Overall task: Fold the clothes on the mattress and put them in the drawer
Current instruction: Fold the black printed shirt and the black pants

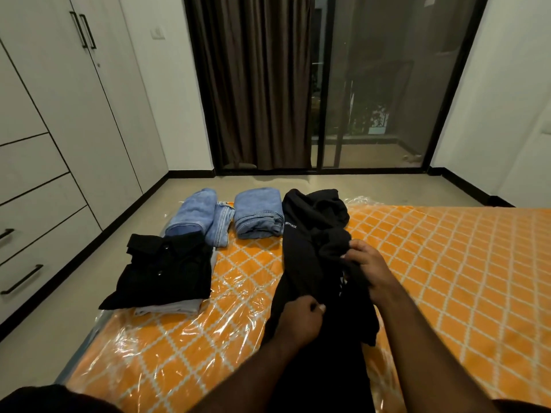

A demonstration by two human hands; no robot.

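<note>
A crumpled black garment with small white lettering [307, 242] lies lengthwise on the orange, plastic-wrapped mattress [447, 263]. My left hand [301, 318] grips a fold of it near me. My right hand [368, 262] pinches a bunched part of the same garment a little farther away. To the left lies a folded black shirt [167, 269] on top of a folded grey piece [170, 308]. Beyond it sit two folded piles of blue denim, one at the left [199, 217] and one at the middle [258, 214].
A white wardrobe with drawers and black handles [38, 210] lines the left wall. Bare floor [89, 263] runs between it and the mattress. A glass sliding door [375, 84] and a dark curtain [253, 84] stand at the far end.
</note>
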